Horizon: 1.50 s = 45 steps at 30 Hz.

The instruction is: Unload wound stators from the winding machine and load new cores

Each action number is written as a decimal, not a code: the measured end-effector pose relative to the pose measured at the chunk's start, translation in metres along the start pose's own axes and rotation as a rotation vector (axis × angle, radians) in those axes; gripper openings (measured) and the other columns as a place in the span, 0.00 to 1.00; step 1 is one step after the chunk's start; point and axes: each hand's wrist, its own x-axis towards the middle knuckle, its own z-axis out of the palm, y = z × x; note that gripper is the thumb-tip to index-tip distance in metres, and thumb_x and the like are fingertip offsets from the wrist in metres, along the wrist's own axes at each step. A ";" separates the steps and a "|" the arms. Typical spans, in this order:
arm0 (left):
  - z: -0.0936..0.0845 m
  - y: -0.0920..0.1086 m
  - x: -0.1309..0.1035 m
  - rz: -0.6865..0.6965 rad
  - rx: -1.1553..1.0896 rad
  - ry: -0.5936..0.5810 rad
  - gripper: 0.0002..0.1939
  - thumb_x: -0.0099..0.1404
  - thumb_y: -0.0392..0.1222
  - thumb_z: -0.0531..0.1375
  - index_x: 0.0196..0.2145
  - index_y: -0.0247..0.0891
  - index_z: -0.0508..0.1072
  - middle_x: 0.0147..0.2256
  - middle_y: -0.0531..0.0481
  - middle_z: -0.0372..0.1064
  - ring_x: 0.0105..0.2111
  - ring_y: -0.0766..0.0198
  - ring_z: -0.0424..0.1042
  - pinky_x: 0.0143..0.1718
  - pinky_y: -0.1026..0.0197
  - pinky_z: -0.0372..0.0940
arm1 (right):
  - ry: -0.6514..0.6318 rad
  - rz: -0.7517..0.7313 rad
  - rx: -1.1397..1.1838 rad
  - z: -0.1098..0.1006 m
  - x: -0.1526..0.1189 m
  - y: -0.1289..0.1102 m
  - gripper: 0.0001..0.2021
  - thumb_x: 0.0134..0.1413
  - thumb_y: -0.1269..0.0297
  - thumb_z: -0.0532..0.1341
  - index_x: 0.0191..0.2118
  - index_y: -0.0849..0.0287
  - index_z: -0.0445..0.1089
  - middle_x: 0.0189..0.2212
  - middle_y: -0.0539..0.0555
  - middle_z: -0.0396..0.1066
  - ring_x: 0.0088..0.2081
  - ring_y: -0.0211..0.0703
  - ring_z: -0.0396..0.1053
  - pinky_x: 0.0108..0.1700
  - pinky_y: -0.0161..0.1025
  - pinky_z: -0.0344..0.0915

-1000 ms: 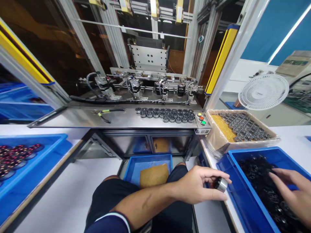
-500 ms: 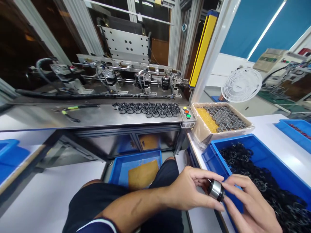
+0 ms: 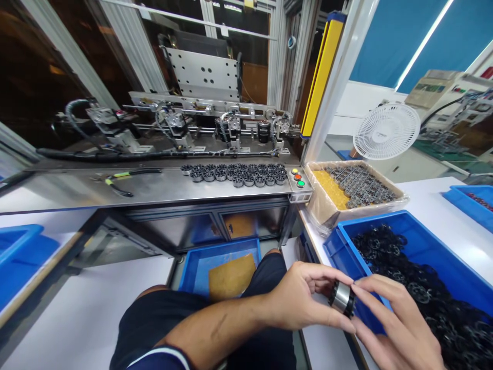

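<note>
Low in the frame's right half, the left hand pinches a steel-banded cylindrical part, axis level, while right hand fingertips close on its right face.

- No text, label, brand or number can be read anywhere in the frame.
- The white fan at the right has a small mark at the middle of its grille, too small to read.
- The beige machine at the upper right has a green label, blurred.
</note>
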 end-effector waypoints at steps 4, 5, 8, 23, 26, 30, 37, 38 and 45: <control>0.000 0.001 -0.002 0.000 0.002 0.005 0.40 0.31 0.37 0.80 0.46 0.32 0.79 0.37 0.45 0.80 0.39 0.60 0.79 0.48 0.60 0.72 | -0.007 -0.003 0.030 0.000 0.002 0.001 0.13 0.60 0.79 0.60 0.50 0.67 0.69 0.44 0.60 0.69 0.48 0.43 0.70 0.50 0.39 0.72; 0.000 0.001 -0.002 -0.003 0.004 0.005 0.40 0.30 0.37 0.80 0.46 0.32 0.79 0.37 0.45 0.80 0.39 0.59 0.79 0.48 0.59 0.72 | -0.005 -0.006 0.033 0.000 0.002 0.001 0.13 0.60 0.80 0.59 0.50 0.67 0.69 0.44 0.60 0.69 0.48 0.43 0.70 0.50 0.39 0.71; 0.001 0.001 -0.002 -0.021 -0.011 0.010 0.41 0.29 0.36 0.80 0.45 0.32 0.79 0.37 0.45 0.80 0.39 0.59 0.79 0.49 0.58 0.72 | -0.006 -0.020 0.019 0.001 0.003 0.001 0.12 0.60 0.79 0.60 0.49 0.68 0.69 0.43 0.60 0.70 0.48 0.44 0.70 0.50 0.39 0.71; 0.003 0.007 -0.002 -0.047 -0.120 -0.014 0.38 0.28 0.26 0.79 0.43 0.33 0.80 0.35 0.50 0.80 0.35 0.68 0.77 0.45 0.66 0.71 | -0.013 -0.078 -0.011 0.002 -0.006 0.004 0.15 0.60 0.83 0.59 0.51 0.69 0.69 0.46 0.62 0.69 0.51 0.45 0.68 0.51 0.43 0.69; 0.003 0.008 -0.002 -0.049 -0.119 -0.023 0.38 0.29 0.26 0.79 0.42 0.34 0.80 0.36 0.50 0.80 0.36 0.68 0.78 0.46 0.66 0.71 | -0.028 -0.098 -0.056 0.002 -0.004 0.005 0.11 0.62 0.79 0.59 0.50 0.69 0.69 0.44 0.62 0.69 0.49 0.45 0.68 0.51 0.43 0.69; 0.003 0.008 -0.003 -0.056 -0.115 -0.016 0.38 0.28 0.27 0.79 0.42 0.34 0.80 0.37 0.50 0.80 0.36 0.67 0.78 0.46 0.65 0.71 | -0.013 -0.082 -0.081 0.001 -0.002 0.003 0.11 0.63 0.77 0.60 0.50 0.71 0.69 0.45 0.63 0.69 0.50 0.46 0.68 0.51 0.42 0.70; -0.001 0.006 -0.003 -0.084 -0.092 -0.020 0.39 0.27 0.29 0.80 0.43 0.33 0.80 0.37 0.49 0.81 0.38 0.63 0.79 0.50 0.59 0.72 | 0.000 -0.073 -0.093 -0.001 0.000 0.001 0.09 0.63 0.75 0.60 0.48 0.67 0.71 0.41 0.60 0.72 0.46 0.44 0.71 0.48 0.40 0.72; -0.001 0.006 -0.003 -0.092 -0.091 -0.024 0.40 0.26 0.30 0.80 0.43 0.33 0.80 0.38 0.48 0.81 0.38 0.62 0.79 0.51 0.57 0.72 | 0.006 -0.072 -0.103 -0.002 0.000 0.001 0.09 0.63 0.74 0.60 0.48 0.65 0.71 0.40 0.59 0.73 0.45 0.43 0.72 0.47 0.40 0.73; -0.006 0.003 -0.002 -0.124 -0.071 -0.063 0.41 0.27 0.32 0.80 0.45 0.32 0.79 0.36 0.48 0.80 0.37 0.61 0.79 0.52 0.53 0.71 | -0.009 -0.050 -0.068 0.002 -0.002 -0.002 0.10 0.64 0.74 0.58 0.49 0.63 0.71 0.39 0.57 0.72 0.43 0.40 0.72 0.47 0.36 0.73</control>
